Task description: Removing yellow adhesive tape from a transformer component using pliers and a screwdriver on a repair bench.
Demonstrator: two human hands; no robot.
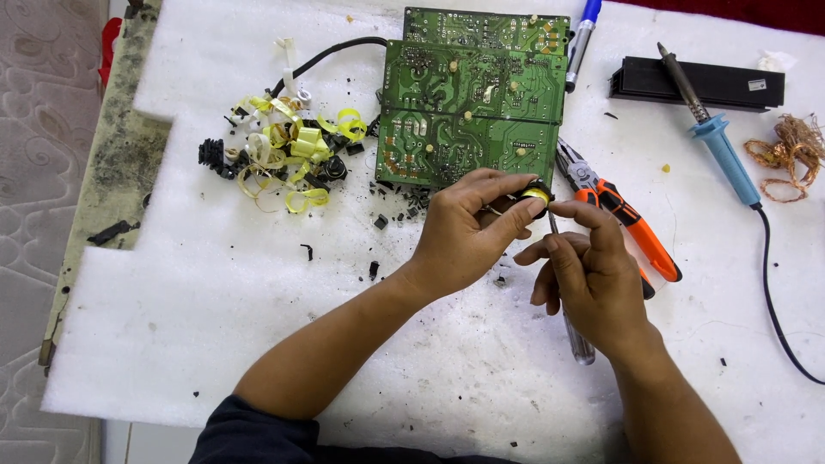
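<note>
**Both hands on a small yellow-taped coil, front of the circuit boards**

Head cam, looking down at white foam sheet covering the bench.

L hand: I see it clamped around a small black coil w/ yellow tape, thumb and forefinger pinching it. Coil is up off the foam, just below the lower edge of the green circuit boards, slightly right of centre.

R hand: fingers curled around a screwdriver, clear handle poking out below the palm toward me, thin shaft running up to the coil. Fingertips of R hand sit right beside the coil; can't tell if the tip is touching or inside it, hidden by fingers.

Around:
- Boards stacked/overlapping, solder side up, black cable leaving at their top-left corner.
- Left of boards: heap of yellow tape curls mixed w/ black core bits; loose black crumbs scattered on foam near L hand.
- Just right of hands: orange-handled pliers, partly under R hand.
- Further right: blue-handled soldering iron, tip resting on a black finned heatsink bar, cord trailing off down the right edge.
- Far right: tangle of copper wire.
- Blue pen beside boards' top-right corner.
</note>
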